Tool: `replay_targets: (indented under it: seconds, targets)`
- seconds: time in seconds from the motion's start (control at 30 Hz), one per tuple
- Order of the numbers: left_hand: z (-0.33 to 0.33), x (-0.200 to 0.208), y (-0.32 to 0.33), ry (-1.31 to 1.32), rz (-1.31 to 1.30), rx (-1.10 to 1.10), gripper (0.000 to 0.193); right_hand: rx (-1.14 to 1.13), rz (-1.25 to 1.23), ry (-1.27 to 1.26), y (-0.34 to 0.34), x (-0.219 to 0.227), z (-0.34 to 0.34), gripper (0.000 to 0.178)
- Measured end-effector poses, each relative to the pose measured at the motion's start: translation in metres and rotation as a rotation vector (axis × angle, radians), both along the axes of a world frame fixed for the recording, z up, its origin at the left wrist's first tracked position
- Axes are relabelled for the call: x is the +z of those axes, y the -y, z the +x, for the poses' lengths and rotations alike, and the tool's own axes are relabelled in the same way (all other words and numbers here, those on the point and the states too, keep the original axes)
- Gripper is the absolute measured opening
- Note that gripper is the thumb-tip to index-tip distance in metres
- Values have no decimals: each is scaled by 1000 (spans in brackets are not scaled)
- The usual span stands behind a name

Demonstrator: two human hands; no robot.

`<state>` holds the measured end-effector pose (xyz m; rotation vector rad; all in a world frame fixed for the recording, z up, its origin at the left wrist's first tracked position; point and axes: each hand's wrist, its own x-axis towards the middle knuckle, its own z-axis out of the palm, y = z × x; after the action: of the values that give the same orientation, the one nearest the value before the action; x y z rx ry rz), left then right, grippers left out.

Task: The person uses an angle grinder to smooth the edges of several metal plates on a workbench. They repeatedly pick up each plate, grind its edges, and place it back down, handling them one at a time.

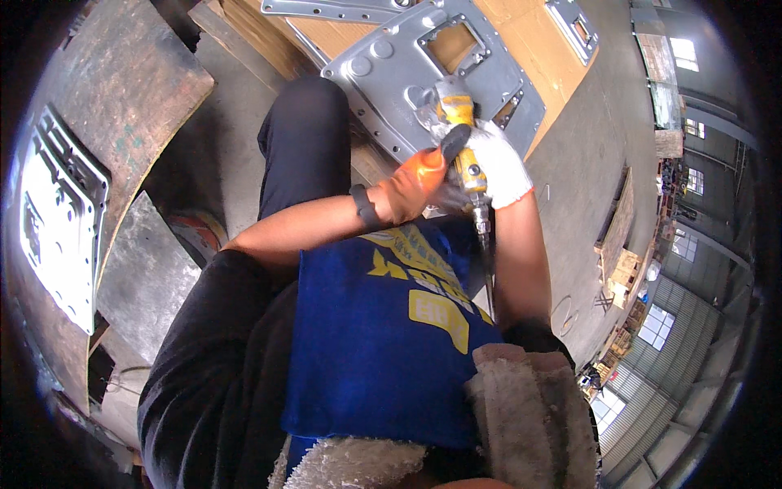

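A yellow air grinder [470,173] is held in front of me over a grey pressed-metal panel [379,81]. My right hand [501,163], in a white knit glove, is closed round the tool's body from the right. From the left my left hand [417,181], in an orange glove with dark fingertips, grips the same tool, its thumb lying across the top. The head of the grinder is down at the panel, close to a rectangular cut-out; its working face is hidden. A metal air fitting [481,213] at its rear leads to a hose running back along my right forearm.
Brown cardboard [533,61] lies beneath the panel. Another metal panel [574,28] lies at the far right, and one [338,8] at the far edge. At left, a pale cut-out panel [61,220] rests on a worn board [122,73]. Wooden pieces [617,212] are on the floor at right.
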<state>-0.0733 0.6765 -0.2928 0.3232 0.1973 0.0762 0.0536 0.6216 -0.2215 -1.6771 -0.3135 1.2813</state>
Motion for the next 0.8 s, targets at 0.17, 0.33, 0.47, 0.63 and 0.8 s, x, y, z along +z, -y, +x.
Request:
replay_targets:
  seconds: [0.17,0.33,0.47,0.63,0.8]
  targets:
    - [-3,4,-9,-82,75,-30,54,-29,85,-29,-5,0,-11,27]
    - [-4,-4,-2,-95,185,-35,57,-37,1,26,8,-10,-1,31]
    - [3,-36,9,12,500,73,50,-100,52,-36,9,0,-15,31]
    - [-8,1,-6,-126,507,-88,41,-40,149,-9,19,-11,-7,31]
    - [-7,-40,15,181,993,67,43,-196,36,10,38,-2,-25,35]
